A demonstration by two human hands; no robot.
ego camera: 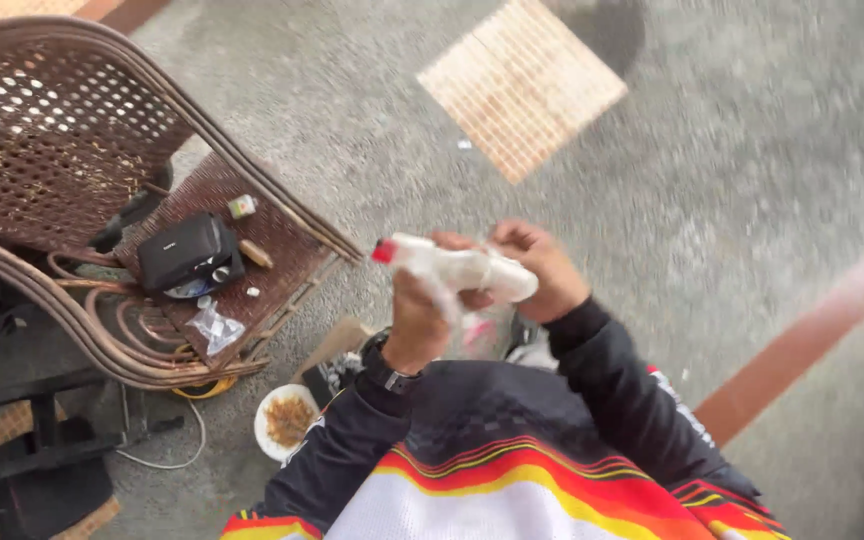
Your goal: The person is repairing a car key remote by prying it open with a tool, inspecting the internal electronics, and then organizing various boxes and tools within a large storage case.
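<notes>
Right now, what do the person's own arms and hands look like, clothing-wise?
Both hands are bare, no gloves. The left hand has a dark wristwatch at the wrist. The right hand has nothing on it that shows. Both arms wear long black sleeves of a jersey with red, orange and yellow wavy stripes over white.

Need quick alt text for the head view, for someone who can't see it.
Both hands, left hand and right hand, hold a white bottle with a red cap, blurred by motion, above grey pavement. To the left stands a wicker chair carrying a black pouch.
</notes>
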